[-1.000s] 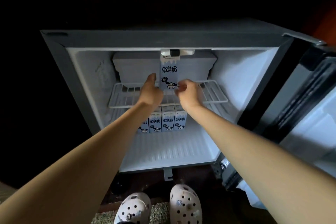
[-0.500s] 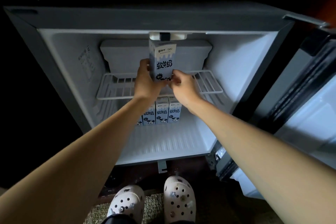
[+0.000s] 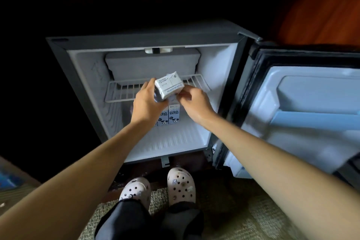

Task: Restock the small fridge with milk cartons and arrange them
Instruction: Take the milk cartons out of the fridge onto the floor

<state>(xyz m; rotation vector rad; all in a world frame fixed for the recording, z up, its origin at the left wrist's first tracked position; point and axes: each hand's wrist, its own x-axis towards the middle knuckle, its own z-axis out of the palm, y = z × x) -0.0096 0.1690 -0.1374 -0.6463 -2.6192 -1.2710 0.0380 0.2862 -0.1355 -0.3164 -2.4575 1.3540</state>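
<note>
Grey small fridge (image 3: 81, 76) stands open. A white wire shelf (image 3: 124, 91) crosses its middle, behind both hands.

Risks, left to right:
- Left hand (image 3: 149, 103) looks to carry most of the load, with fingers curled round the left side and underside of the white-and-blue cardboard milk carton (image 3: 169, 85). The carton is tipped, top face toward the camera. Slick card plus tilt means that if this grip loosens, it likely slides out downward.
- Straight under the hands is a row of matching upright milk cartons (image 3: 174, 116) on the fridge floor. A drop lands on them and probably topples the row.
- The shelf's front rail sits just behind and below the carton. If lowered toward the row, its base could snag the rail. If set on the shelf, a narrow base on wires may rock.
- Right hand (image 3: 194, 101) only pinches the carton's lower right edge with its fingertips. That's a weak hold and won't stop a slip alone.
- White-lined fridge door (image 3: 302, 113) hangs open well to the right of the right hand. No clash expected.

Position: the carton is between the two hands, touching both. The left hand is at its left, the right hand at its right and slightly lower. It looks clear of the shelf and sits above the row. Can't tell whether it's headed for the shelf or the floor.
</note>
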